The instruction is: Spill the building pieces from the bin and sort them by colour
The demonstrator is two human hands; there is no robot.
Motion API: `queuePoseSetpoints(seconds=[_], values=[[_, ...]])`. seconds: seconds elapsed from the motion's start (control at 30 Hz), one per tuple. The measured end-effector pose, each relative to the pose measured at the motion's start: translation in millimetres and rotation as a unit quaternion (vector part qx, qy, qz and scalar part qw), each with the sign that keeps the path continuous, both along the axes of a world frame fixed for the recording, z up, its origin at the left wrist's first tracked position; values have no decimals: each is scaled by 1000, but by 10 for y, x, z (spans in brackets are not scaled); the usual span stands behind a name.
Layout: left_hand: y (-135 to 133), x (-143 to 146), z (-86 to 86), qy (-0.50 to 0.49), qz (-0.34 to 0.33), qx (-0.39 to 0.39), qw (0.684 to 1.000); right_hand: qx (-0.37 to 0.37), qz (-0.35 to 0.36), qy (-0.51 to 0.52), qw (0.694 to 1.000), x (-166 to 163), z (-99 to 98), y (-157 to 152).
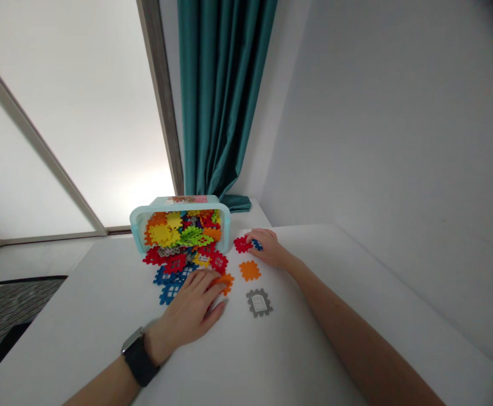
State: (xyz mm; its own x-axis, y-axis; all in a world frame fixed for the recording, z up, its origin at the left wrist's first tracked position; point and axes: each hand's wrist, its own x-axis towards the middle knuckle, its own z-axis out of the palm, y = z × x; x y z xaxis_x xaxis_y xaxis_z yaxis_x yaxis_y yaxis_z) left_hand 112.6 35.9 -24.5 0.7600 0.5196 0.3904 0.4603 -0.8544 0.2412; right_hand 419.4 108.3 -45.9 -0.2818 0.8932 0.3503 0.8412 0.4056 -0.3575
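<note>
A pale blue bin [138, 221] lies tipped on its side on the white table [271, 361], spilling several coloured interlocking tiles [178, 265]. My left hand [191, 310], a dark watch on its wrist, lies on the table with fingers pinched on an orange tile [226, 280] at the pile's edge. My right hand [267, 247] rests farther back, fingers closed on a red tile [241, 244] with a blue piece [257, 245] under it. Between the hands lie a loose orange tile [250, 270] and a grey window-shaped tile [258, 302].
The table sits in a corner: a white wall [398, 141] runs along the right, a teal curtain [221, 96] hangs behind the bin, and a large window [69, 113] fills the left. Dark striped floor [5, 310] shows past the table's left edge.
</note>
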Motion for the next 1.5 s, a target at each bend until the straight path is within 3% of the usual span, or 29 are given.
queuePoseSetpoints(seconds=[0.83, 1.5], values=[[1, 3, -10, -1, -1, 11, 1000, -26, 18, 5, 999, 30, -85, 67], [-2, 0, -14, 8, 2, 5, 1000, -10, 7, -4, 1000, 13, -44, 49]])
